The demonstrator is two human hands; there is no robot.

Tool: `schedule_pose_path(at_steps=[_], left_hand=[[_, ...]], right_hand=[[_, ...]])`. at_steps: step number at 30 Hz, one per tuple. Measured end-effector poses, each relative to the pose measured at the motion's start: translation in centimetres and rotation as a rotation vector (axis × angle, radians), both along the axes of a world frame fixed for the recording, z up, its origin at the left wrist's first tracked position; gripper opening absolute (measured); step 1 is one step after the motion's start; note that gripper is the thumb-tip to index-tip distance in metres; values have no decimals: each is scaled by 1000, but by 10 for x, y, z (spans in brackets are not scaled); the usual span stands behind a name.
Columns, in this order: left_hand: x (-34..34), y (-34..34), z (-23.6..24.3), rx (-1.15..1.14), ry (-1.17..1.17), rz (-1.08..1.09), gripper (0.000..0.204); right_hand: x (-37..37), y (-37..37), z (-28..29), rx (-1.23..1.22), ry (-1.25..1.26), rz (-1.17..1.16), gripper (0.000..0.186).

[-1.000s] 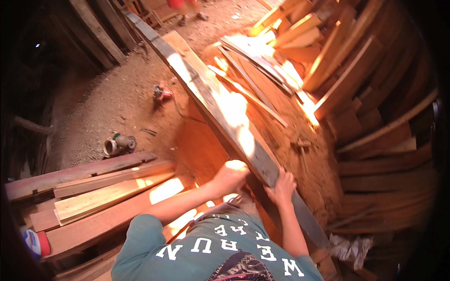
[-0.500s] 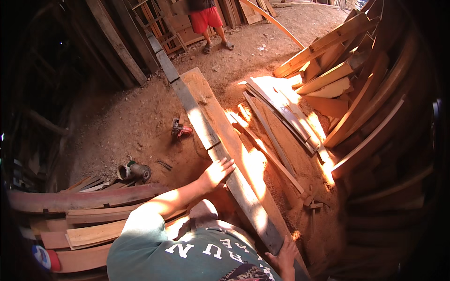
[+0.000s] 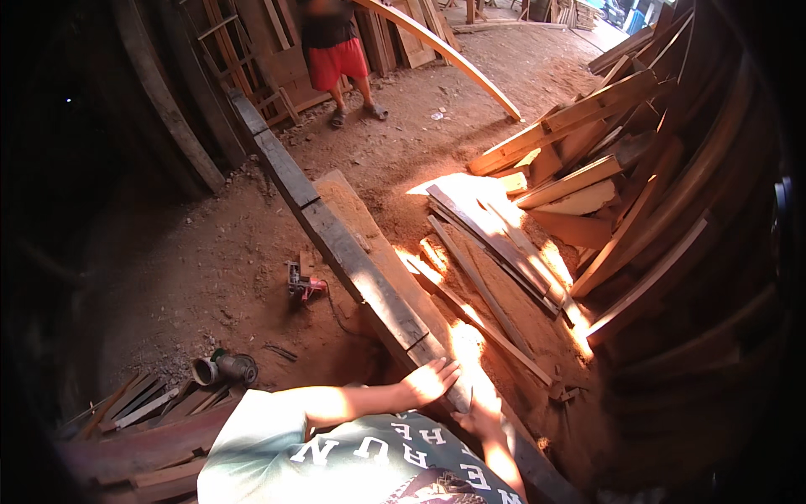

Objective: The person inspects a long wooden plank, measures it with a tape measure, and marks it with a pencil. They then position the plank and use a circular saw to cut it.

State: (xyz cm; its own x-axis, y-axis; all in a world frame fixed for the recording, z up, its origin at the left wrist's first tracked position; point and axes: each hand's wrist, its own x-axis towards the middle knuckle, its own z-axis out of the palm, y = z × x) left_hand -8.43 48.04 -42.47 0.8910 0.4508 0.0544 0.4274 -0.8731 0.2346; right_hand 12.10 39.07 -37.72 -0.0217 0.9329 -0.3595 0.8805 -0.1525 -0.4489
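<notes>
A long grey wooden beam (image 3: 336, 239) with dark cross-cuts runs from the far left toward my body. My left hand (image 3: 430, 382) lies over its near part, just past the nearest cut, with the fingers stretched out across the top. Close beside it, my right hand (image 3: 480, 413) is wrapped round the beam near its close end; part of that grip is hidden. Under and along the beam's right side lies a wide brown plank (image 3: 403, 281), dusted with sawdust.
A red power tool (image 3: 304, 284) with a cord and a grey-green tool (image 3: 235, 368) lie left of the beam. Boards (image 3: 495, 244) and a lumber stack (image 3: 579, 122) are on the right. Another person (image 3: 338, 67) stands at the far end, beside a curved timber (image 3: 445, 52).
My view has tilted up, so the far area shows more. My hands are now closer together, the right one having come up beside the left on the beam.
</notes>
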Motion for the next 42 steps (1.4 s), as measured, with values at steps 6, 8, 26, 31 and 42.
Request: schedule_pose_path(at_steps=[6, 8, 26, 31, 42], left_hand=[[-44, 112, 64, -32, -184, 63, 68], [-71, 153, 55, 5, -121, 278, 69], [5, 288, -43, -169, 385, 283, 81], [-20, 274, -40, -162, 211, 299, 75], [-33, 270, -33, -215, 252, 231, 76]], right_hand=[[25, 26, 1, -241, 36, -42, 116], [31, 36, -9, -318, 3, -99, 118], [84, 89, -78, -308, 66, -441, 67], [52, 89, -66, -183, -70, -480, 55], [19, 90, -17, -381, -46, -428, 49]])
